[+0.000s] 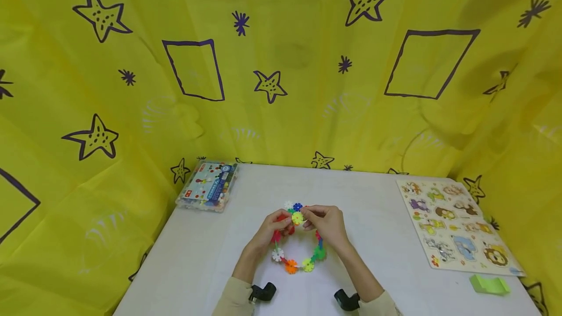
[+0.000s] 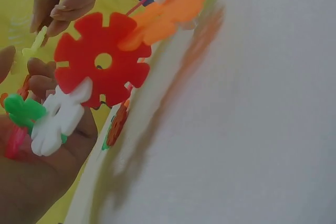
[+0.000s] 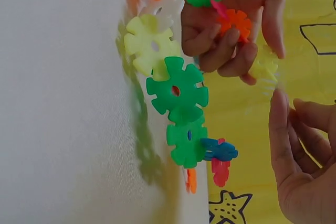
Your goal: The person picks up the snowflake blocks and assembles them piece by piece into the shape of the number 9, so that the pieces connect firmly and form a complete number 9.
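Head view showed a small yellow flower piece (image 1: pixel 297 218) between the two hands, near the far side of a ring of linked flower pieces (image 1: pixel 308 265) that curved back toward the wearer over the white table (image 1: pixel 364 223). The left hand (image 1: pixel 262 234) had the yellow piece pinched between thumb and fingertips, which the right wrist view showed plainest, with an orange piece (image 3: pixel 234 24) just beside its bent fingers. The right hand (image 1: pixel 329 227) faced it from the other side, its fingers loosely extended and grasping nothing that could be made out; whether a fingertip touched the yellow piece's edge could not be told. Being round and notched, the piece offered no long axis, so the direction that seemed to matter was that of its flat face: turned up toward the head camera, and nearly edge-on in the left wrist view. From the right fingertips it lay just to the left, so the right hand was close, but the left alone clearly governed its tilt. Much likely depended on how that free rim met the right fingers. Beyond the yellow piece sat a blue piece (image 1: pixel 298 207) and a white piece (image 1: pixel 288 205); the hands hid whether the ring was closed there.
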Demonstrator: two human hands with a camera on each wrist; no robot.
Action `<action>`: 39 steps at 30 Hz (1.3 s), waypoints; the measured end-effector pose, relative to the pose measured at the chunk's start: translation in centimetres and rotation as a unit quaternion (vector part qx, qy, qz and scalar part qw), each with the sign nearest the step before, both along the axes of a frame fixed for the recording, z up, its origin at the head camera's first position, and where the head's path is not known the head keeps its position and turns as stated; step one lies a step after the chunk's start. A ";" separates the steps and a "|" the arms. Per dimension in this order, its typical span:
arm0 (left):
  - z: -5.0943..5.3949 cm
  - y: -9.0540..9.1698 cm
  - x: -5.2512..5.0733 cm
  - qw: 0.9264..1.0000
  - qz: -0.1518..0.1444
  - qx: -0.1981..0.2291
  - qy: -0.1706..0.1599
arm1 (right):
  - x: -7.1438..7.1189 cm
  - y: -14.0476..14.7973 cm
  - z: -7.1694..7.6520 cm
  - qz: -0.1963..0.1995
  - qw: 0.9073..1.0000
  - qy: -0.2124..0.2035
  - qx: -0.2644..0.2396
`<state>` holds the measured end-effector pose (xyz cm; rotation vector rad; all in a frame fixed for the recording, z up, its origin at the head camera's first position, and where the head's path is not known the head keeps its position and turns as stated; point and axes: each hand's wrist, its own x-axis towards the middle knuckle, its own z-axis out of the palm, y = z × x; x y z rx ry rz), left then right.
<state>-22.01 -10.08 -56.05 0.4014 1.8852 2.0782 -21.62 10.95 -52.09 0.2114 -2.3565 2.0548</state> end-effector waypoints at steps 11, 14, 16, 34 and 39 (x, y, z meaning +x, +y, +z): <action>0.4 -0.1 0.2 1.000 0.009 0.003 -0.026 | -2.1 1.0 -0.8 -0.093 0.958 0.034 0.269; 0.3 -0.2 0.2 0.999 0.020 -0.005 -0.034 | -2.8 1.1 -1.4 -0.077 0.942 0.015 0.326; 0.2 -0.3 0.2 0.999 0.026 -0.004 -0.037 | -3.1 1.3 -1.6 -0.067 0.933 0.002 0.354; 0.3 -0.1 0.0 0.998 0.056 -0.005 -0.027 | -4.1 1.2 -1.9 0.005 0.933 0.056 0.355; 0.3 0.0 0.1 0.998 0.053 -0.003 -0.034 | -4.5 0.7 -2.3 0.039 0.924 0.065 0.375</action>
